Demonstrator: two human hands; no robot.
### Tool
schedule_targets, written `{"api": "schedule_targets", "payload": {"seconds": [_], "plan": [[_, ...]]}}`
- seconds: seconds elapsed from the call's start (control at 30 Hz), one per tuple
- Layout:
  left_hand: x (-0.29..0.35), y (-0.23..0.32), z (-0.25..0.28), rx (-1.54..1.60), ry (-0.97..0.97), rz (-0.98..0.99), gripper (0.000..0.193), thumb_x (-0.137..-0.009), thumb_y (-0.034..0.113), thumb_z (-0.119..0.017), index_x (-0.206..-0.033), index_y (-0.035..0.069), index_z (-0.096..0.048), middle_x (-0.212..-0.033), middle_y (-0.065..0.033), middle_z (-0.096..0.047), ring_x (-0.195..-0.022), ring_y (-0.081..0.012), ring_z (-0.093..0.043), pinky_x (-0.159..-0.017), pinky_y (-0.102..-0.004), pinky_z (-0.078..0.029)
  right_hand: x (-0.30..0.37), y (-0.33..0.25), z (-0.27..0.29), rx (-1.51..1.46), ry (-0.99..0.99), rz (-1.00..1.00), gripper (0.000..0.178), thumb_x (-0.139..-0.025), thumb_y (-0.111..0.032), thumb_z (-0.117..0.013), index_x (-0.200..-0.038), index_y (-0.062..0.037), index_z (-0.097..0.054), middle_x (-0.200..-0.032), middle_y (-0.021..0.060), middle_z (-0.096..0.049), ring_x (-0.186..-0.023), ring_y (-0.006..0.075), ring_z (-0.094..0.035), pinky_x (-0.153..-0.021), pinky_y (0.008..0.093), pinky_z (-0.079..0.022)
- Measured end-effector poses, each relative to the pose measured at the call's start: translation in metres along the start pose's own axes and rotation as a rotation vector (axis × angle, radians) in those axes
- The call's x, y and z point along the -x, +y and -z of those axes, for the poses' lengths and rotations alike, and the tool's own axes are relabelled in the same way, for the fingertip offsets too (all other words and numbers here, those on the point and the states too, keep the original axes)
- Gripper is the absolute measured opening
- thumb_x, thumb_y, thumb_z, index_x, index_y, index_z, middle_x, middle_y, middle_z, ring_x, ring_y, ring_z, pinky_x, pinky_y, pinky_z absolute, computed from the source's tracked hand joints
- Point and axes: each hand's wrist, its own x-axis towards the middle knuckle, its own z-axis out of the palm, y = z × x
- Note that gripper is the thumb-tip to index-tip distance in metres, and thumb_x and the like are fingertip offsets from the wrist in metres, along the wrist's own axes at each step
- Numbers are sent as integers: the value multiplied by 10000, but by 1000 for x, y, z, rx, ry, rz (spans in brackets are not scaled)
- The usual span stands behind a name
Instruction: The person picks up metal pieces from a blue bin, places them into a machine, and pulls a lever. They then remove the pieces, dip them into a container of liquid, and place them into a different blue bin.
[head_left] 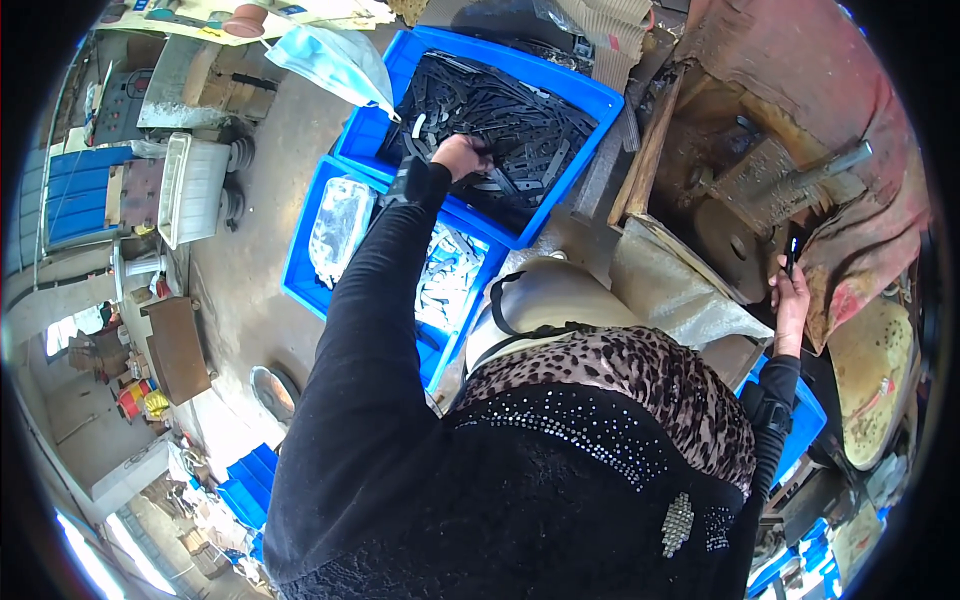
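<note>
My left hand (pixel 462 157) reaches into a blue bin (pixel 355 148) heaped with thin dark metal strips (pixel 530 130). Its fingers curl down among the strips, and what lies between them is hidden. Off to the right, my right hand (pixel 790 305) grips a small dark metal strip (pixel 793 257) that stands up from the fingers and catches the light. Just left of that hand is a machine with a round disc (pixel 728 245) and a worn metal block (pixel 757 188), set in a grimy recess.
A second blue bin (pixel 297 262) holds bright metal pieces (pixel 450 275) and a clear plastic-wrapped pack (pixel 342 225). A light blue face mask (pixel 335 65) hangs at the upper left. A wooden board (pixel 650 145) and a red cloth (pixel 790 55) border the machine.
</note>
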Motion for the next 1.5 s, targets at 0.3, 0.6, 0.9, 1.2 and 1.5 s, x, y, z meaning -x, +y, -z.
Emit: {"api": "schedule_targets", "payload": {"seconds": [0.3, 0.6, 0.9, 1.2, 1.5], "plan": [[-28, 26, 10, 182, 265, -103, 297, -756, 211, -771, -956, 8, -685, -874, -102, -702, -822, -189, -659, -788, -307, -495, 0, -3, -1, 16, -7, -14, 290, -944, -114, -483, -1217, -85, -578, -743, -29, -568, -479, 22, -397, -425, 177, -294], [-5, 29, 15, 322, 142, 179, 214, -833, 180, -650, -987, 33, -677, -691, -57, -628, -608, -173, -621, -568, -314, -475, 0, -3, -2, 6, -6, -22, 298, -939, -120, -485, -1220, -84, -577, -742, -34, -562, -479, 23, -392, -425, 181, -295], [15, 42, -48, -182, 325, 306, 429, -727, 398, -730, -921, 16, -706, -865, -169, -703, -821, -317, -687, -766, -392, -527, 3, -9, -6, -18, -5, -23, 299, -941, -112, -482, -1220, -72, -579, -738, -35, -563, -475, 19, -381, -426, 175, -290], [7, 41, -56, -456, 275, 378, 495, -781, 479, -617, -946, 19, -700, -952, -241, -670, -964, -390, -634, -840, -459, -505, 16, -24, -15, -111, 39, 16, 262, -892, -68, -500, -1128, -51, -615, -695, -25, -565, -498, 32, -404, -448, 191, -318], [32, 106, -23, 697, 349, -134, 198, -954, 218, -546, -1069, 57, -533, -957, -60, -639, -878, -191, -628, -762, -381, -550, 19, -39, -4, -297, 68, -78, 233, -923, -117, -522, -1134, -109, -620, -679, -58, -536, -440, -3, -336, -379, 173, -224]]}}
